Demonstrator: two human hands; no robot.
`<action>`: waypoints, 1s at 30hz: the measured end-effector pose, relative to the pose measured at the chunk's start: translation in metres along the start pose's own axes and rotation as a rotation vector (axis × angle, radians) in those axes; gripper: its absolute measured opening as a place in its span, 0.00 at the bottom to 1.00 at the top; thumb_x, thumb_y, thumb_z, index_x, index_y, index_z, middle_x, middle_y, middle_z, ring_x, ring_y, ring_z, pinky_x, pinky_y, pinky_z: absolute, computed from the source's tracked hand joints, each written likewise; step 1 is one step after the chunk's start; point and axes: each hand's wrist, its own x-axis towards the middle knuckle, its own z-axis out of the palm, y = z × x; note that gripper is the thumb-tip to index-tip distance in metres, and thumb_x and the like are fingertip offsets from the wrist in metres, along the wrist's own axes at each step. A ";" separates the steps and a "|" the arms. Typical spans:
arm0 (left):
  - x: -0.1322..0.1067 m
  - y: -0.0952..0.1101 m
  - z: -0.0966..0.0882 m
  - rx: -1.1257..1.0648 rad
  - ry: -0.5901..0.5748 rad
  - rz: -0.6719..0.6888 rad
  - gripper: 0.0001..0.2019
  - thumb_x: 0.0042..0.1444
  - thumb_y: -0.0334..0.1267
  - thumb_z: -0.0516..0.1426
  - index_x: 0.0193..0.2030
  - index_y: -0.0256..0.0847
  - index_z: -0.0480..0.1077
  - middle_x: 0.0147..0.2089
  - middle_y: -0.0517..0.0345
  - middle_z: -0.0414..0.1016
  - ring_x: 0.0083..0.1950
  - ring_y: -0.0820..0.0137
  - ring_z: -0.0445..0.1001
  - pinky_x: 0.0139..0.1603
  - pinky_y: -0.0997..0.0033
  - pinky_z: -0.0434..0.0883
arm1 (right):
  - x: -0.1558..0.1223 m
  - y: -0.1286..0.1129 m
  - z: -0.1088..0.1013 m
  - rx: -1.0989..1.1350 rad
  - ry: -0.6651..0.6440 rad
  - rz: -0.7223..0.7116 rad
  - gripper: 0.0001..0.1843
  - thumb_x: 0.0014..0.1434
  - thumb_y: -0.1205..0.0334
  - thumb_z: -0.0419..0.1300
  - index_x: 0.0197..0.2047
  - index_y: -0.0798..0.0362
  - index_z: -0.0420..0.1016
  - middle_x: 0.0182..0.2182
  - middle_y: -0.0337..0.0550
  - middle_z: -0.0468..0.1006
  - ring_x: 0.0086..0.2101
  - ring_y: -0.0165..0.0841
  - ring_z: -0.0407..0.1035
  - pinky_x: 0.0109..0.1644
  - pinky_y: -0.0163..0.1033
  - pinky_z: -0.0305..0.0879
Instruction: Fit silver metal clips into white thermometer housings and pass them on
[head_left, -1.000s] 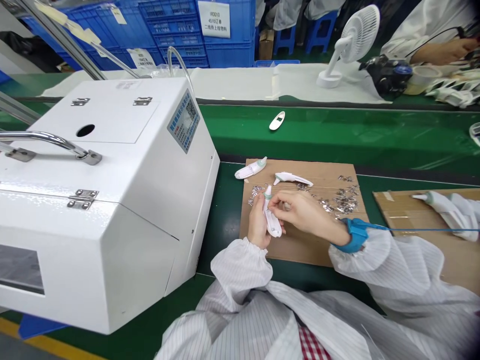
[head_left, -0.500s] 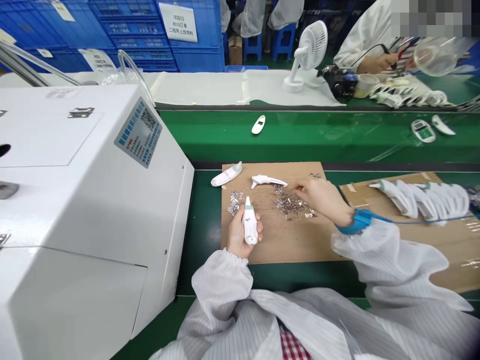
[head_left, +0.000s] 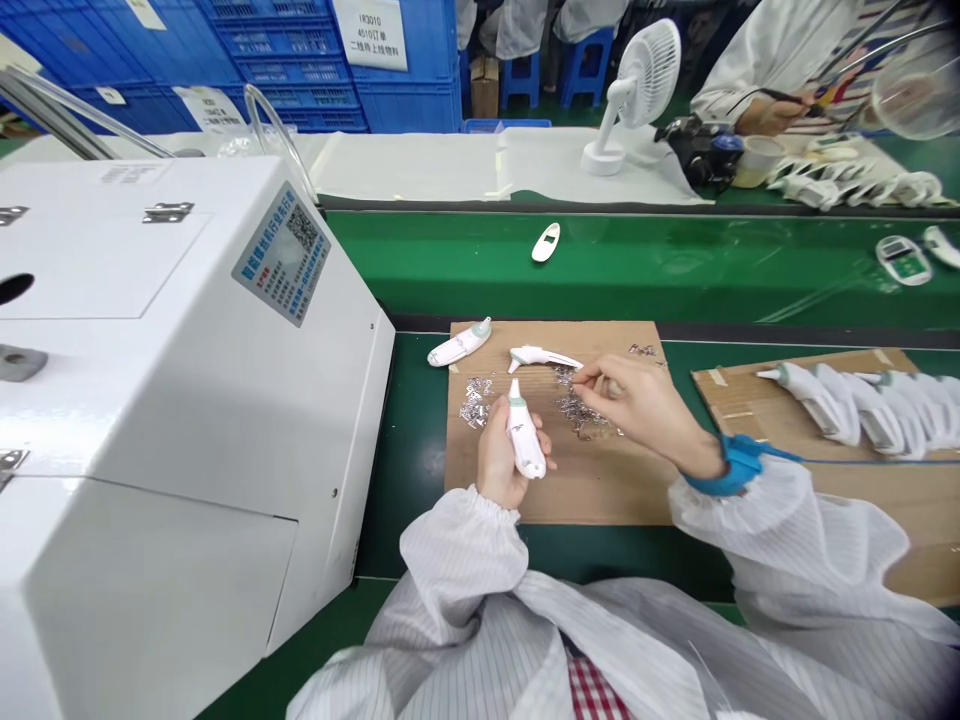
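My left hand (head_left: 501,458) is wrapped round a white ear thermometer (head_left: 525,440), its grey-green tip pointing away from me. Over a pile of small metal parts (head_left: 576,412), my right hand (head_left: 626,398) has thumb and index finger pinched together; whatever is between them is too small to name. Another thermometer shell (head_left: 541,357) lies on its side just beyond the pile, and one more white thermometer (head_left: 459,344) rests at the cardboard's far left corner. A second little heap of metal pieces (head_left: 475,402) is left of my left hand. All this sits on a cardboard sheet (head_left: 600,490).
A large white machine (head_left: 225,400) stands at the left. Several thermometer bodies (head_left: 870,405) line up on cardboard at the right. Beyond, a green belt (head_left: 435,260) carries a white cover (head_left: 546,242). A fan (head_left: 637,80) and a co-worker's hand (head_left: 772,115) are across it.
My right hand has drawn back slightly from the metal pile, towards my left hand, fingers pinched. The thermometer in my left hand has tilted a little. The whole view has shifted slightly.
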 end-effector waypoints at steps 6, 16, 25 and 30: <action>-0.004 -0.004 0.017 0.008 0.059 0.182 0.08 0.66 0.44 0.50 0.45 0.43 0.64 0.26 0.64 0.65 0.21 0.76 0.68 0.23 0.77 0.70 | -0.015 -0.041 0.009 -0.020 0.050 -0.155 0.11 0.65 0.60 0.54 0.34 0.52 0.75 0.30 0.39 0.77 0.28 0.27 0.69 0.31 0.33 0.57; -0.006 -0.007 0.016 0.083 0.121 0.417 0.10 0.62 0.41 0.57 0.49 0.45 0.70 0.31 0.61 0.69 0.28 0.73 0.68 0.29 0.77 0.67 | -0.020 -0.042 0.015 -0.457 0.103 -0.350 0.19 0.68 0.62 0.49 0.25 0.52 0.71 0.24 0.38 0.72 0.24 0.26 0.60 0.27 0.38 0.45; -0.006 -0.011 0.014 0.064 0.108 0.447 0.11 0.62 0.38 0.56 0.52 0.46 0.70 0.41 0.56 0.71 0.38 0.69 0.71 0.38 0.74 0.69 | -0.022 -0.043 0.013 -0.541 0.173 -0.389 0.20 0.68 0.63 0.50 0.25 0.52 0.70 0.22 0.37 0.70 0.24 0.25 0.59 0.28 0.38 0.45; -0.007 -0.013 0.011 0.186 0.114 0.555 0.12 0.63 0.38 0.56 0.53 0.45 0.70 0.38 0.57 0.71 0.36 0.70 0.70 0.41 0.75 0.68 | -0.023 -0.046 0.013 -0.530 0.194 -0.422 0.19 0.66 0.66 0.51 0.24 0.52 0.69 0.21 0.37 0.68 0.23 0.26 0.58 0.28 0.38 0.45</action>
